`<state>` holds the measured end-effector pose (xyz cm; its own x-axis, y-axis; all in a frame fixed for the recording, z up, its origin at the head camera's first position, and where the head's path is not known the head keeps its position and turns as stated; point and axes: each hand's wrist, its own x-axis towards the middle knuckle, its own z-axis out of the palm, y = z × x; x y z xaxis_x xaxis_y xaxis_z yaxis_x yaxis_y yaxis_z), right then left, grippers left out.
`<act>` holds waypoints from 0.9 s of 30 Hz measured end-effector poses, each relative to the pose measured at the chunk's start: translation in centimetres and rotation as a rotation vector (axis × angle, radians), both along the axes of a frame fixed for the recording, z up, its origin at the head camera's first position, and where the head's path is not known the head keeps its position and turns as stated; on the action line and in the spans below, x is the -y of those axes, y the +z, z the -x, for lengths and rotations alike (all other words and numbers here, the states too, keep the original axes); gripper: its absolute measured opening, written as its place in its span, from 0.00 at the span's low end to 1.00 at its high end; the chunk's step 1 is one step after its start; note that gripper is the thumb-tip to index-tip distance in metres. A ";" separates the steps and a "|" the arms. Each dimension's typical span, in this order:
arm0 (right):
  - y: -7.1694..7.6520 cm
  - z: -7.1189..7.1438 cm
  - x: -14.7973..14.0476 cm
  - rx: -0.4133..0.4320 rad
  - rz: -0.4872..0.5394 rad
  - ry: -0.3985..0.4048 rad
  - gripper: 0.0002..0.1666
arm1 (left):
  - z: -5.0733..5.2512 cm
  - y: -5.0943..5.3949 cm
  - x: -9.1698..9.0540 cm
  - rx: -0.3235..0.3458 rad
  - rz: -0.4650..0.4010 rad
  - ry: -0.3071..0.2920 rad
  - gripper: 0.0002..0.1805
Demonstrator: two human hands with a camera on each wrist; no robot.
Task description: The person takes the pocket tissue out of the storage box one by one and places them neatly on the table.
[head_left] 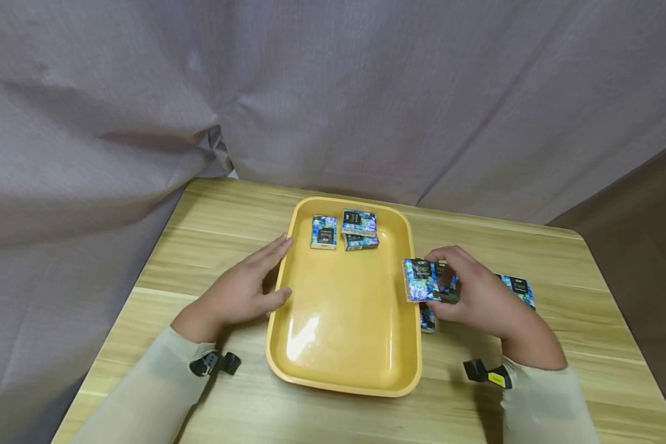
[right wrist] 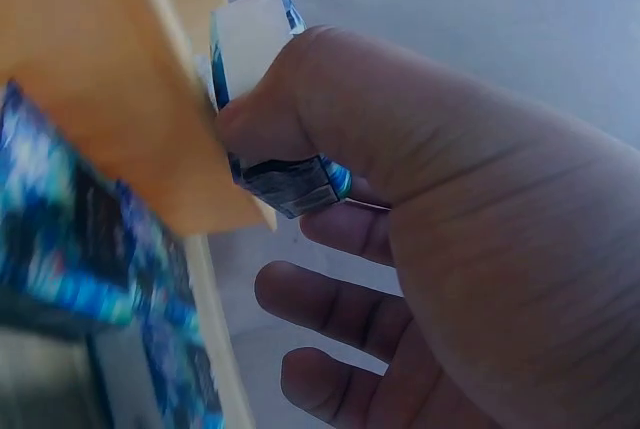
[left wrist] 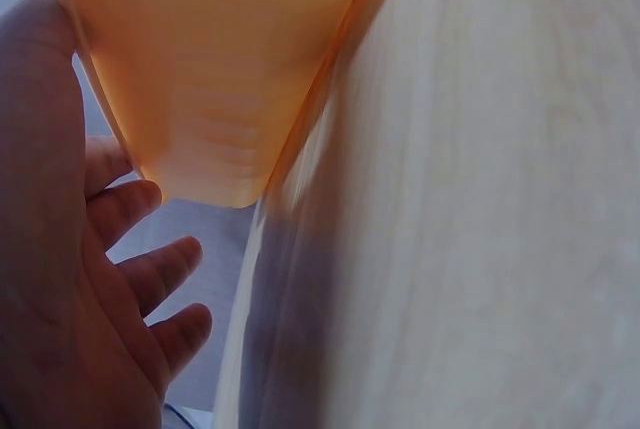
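Note:
A yellow tray [head_left: 344, 345] sits on the table, with my left hand [head_left: 238, 293] at its left rim. The left fingers lie loosely extended, their tips touching the rim. Over the tray's right rim, my right hand [head_left: 472, 290] pinches small blue floral boxes [head_left: 422, 280] with black labels. Two labels show side by side there; my fingers cover part of the right one. In the right wrist view the thumb presses the held boxes [right wrist: 255, 44]. Inside the tray, one box [head_left: 324, 232] lies at the far left, beside another [head_left: 359, 222] resting on a third [head_left: 361, 242].
More of the same boxes lie right of the tray: one [head_left: 427, 319] below my right hand, and another [head_left: 518, 288] partly hidden behind that hand. The wooden table [head_left: 560, 333] meets a grey curtain [head_left: 333, 111] at the back.

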<state>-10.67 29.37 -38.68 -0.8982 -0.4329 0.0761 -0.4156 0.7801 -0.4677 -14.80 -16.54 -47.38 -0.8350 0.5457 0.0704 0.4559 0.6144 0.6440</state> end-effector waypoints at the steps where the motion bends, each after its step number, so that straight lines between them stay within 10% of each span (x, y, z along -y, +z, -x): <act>1: -0.1 -0.2 -0.2 -0.002 0.001 -0.002 0.46 | 0.0 0.0 0.0 -0.001 0.000 0.000 0.54; 27: -3.5 -5.8 -6.0 -0.040 -0.056 -0.084 0.50 | 0.0 0.0 0.0 -0.048 0.027 -0.003 0.54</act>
